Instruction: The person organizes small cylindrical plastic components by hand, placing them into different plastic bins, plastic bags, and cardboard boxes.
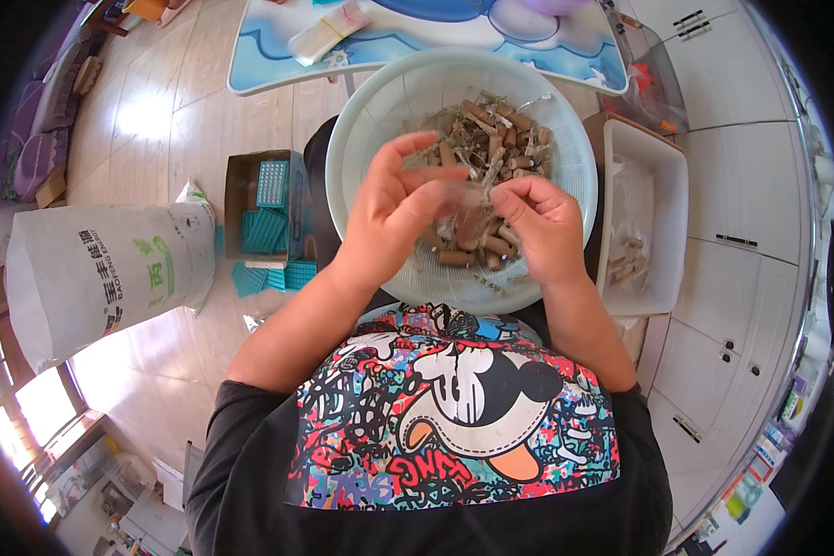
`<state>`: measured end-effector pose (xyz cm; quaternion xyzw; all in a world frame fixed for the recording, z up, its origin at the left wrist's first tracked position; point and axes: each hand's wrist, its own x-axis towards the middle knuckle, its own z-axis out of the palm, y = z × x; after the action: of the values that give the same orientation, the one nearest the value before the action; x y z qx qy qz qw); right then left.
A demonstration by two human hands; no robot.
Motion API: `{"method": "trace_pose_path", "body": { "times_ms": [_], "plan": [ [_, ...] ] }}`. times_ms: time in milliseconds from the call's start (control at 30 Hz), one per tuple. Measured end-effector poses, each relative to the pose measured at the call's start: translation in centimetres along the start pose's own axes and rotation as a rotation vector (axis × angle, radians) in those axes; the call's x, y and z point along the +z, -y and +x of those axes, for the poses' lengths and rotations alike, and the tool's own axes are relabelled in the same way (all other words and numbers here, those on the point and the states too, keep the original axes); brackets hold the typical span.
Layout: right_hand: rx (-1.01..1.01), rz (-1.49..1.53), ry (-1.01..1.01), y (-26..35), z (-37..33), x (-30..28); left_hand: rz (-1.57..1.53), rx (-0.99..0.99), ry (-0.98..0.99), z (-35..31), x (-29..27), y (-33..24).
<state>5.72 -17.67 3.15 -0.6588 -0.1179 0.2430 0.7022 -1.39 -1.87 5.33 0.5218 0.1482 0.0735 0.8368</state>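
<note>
A pale green plastic basin (340,120) rests in front of me. Inside it lie short brown cylinders (454,259) mixed with strands of dried plant (496,165). Above the basin, a small see-through plastic bag (461,202) stretches between my hands. My left hand (394,204) has its thumb and a finger at the bag's left side, the other fingers bent loosely apart. My right hand (545,222) pinches the bag's right edge between thumb and forefinger, other fingers curled in. Whether anything is inside the bag is hard to tell.
A blue cloud-patterned table (250,65) ahead bears a stack of clear bags (329,32). Left of the basin stand a cardboard box (243,181) with teal racks (264,230) and a white sack (111,269). A white bin (672,222) holding bagged pieces (628,264) stands right.
</note>
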Motion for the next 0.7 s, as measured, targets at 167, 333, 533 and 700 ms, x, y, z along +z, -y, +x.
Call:
{"method": "trace_pose_path", "body": {
  "times_ms": [167,333,533,700],
  "plan": [
    [-0.054,-0.133,-0.1,0.4,-0.4,-1.8,0.333,-0.151,0.145,2.0,-1.5,1.6],
    [-0.123,-0.218,-0.747,0.0,-1.4,-12.9,1.022,0.1,0.258,3.1,-0.9,2.6],
    [0.001,-0.551,-1.023,-7.0,-6.3,-30.4,1.549,0.134,0.638,1.6,0.8,7.0],
    [0.013,-0.578,-1.098,-8.2,-6.6,-28.2,1.568,-0.007,0.583,2.5,0.6,7.1]
  ]
}}
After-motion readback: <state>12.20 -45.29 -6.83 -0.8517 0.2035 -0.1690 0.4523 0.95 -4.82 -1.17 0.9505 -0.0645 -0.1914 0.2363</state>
